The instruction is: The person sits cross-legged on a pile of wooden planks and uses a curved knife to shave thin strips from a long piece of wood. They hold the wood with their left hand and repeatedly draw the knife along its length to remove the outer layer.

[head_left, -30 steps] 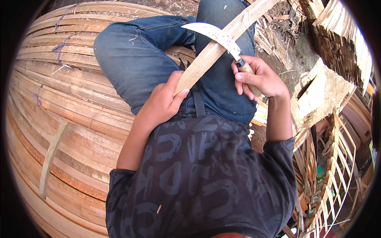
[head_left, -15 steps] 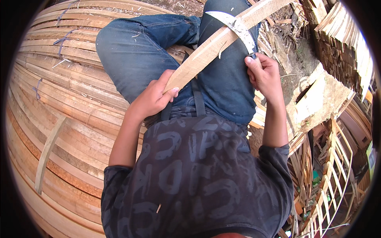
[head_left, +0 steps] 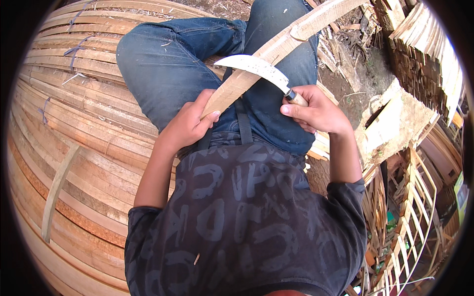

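Across my lap a pale wooden strip [head_left: 276, 48] slants from my waist up to the upper right. My left hand [head_left: 190, 121] is closed round its near end, thumb on the top edge. In my right hand [head_left: 316, 109] is a sickle [head_left: 259, 66], gripped by its short wooden handle. Its curved light blade lies across the strip, with the tip pointing left. A raised, curled wood shaving [head_left: 297, 33] shows on the strip beyond the blade. Whether the cutting edge is biting into the wood I cannot tell.
Long planks [head_left: 98, 163] lie stacked on the left, some bundled with blue ties [head_left: 76, 49]. A tall stack of thin wood pieces [head_left: 424, 64] stands at upper right. A wooden slab [head_left: 400, 123] and a slatted lattice [head_left: 407, 237] are at my right. Shavings litter the ground.
My right hand has drawn the sickle toward me and left along the strip, its blade now nearer my left hand. My left hand keeps its grip at nearly the same spot.
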The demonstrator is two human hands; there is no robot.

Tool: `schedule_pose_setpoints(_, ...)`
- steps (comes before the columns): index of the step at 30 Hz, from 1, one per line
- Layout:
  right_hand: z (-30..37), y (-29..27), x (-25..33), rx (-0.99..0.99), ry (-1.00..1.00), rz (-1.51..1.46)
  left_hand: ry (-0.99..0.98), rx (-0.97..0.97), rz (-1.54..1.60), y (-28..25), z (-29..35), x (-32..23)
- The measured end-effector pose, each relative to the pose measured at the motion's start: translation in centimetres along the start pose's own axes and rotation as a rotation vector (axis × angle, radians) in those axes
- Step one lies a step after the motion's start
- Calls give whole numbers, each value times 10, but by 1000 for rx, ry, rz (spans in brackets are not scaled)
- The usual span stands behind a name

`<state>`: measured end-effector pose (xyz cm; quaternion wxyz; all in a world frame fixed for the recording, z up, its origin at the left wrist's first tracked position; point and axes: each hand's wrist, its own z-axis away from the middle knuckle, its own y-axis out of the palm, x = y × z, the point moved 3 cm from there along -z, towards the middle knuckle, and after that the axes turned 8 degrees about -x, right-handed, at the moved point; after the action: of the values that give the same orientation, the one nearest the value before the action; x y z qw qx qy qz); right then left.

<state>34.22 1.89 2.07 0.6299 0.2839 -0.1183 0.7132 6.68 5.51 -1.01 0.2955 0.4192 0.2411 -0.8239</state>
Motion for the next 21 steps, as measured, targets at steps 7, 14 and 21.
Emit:
schedule_pose_setpoints(7, -1, -24, -6, -593, -300, -14, 14, -3, -12, 1, -1, 0)
schedule_pose_setpoints(14, -12, -20, -14, -1013, -575, 412, 40, 7, -20, 0, -5, -5)
schedule_pose_setpoints(21, -14, -31, -12, -1333, -889, 784, 5, 48, -6, -1, -6, -14)
